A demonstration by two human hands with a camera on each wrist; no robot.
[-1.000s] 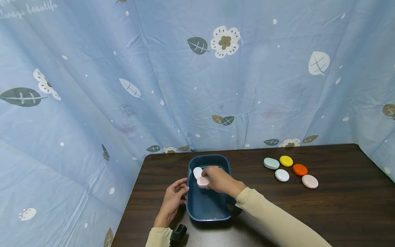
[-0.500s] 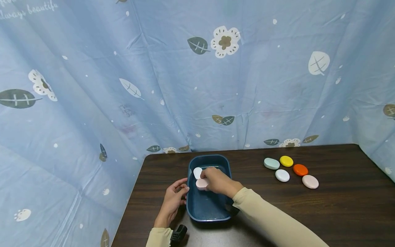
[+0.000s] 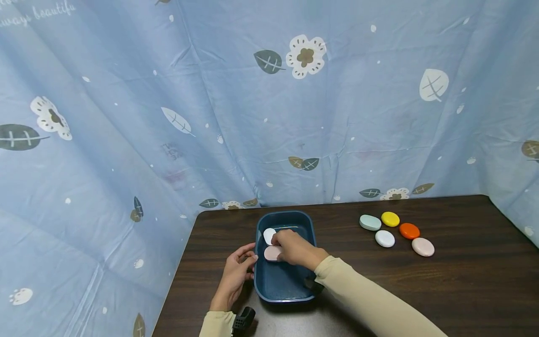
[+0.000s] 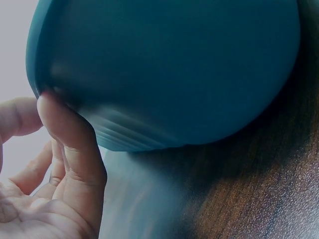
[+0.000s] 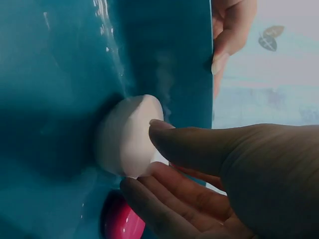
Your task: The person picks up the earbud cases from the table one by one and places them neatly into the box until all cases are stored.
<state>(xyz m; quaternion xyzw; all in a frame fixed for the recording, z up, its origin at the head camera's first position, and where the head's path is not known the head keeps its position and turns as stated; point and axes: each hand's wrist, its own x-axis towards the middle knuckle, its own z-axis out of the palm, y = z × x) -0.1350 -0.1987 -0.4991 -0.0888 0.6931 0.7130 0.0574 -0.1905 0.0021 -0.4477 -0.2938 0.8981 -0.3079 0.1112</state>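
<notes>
A dark blue tub (image 3: 283,285) stands on the dark wooden worktop (image 3: 463,290). Inside it, against its left wall, lie a white pebble (image 3: 268,235) and a pink pebble (image 3: 272,253), the pink one just on the near side of the white. The right hand (image 3: 294,248) reaches into the tub; its fingers curl loosely over the pink pebble, and in the wrist view the thumb (image 5: 199,144) rests against the white pebble (image 5: 127,134). Whether it truly grips either one, I cannot tell. The left hand (image 3: 236,276) lies outside the tub's left wall, fingertips (image 4: 60,119) pressed to the rim. Well to the right of the tub sit five more pebbles (image 3: 396,232).
</notes>
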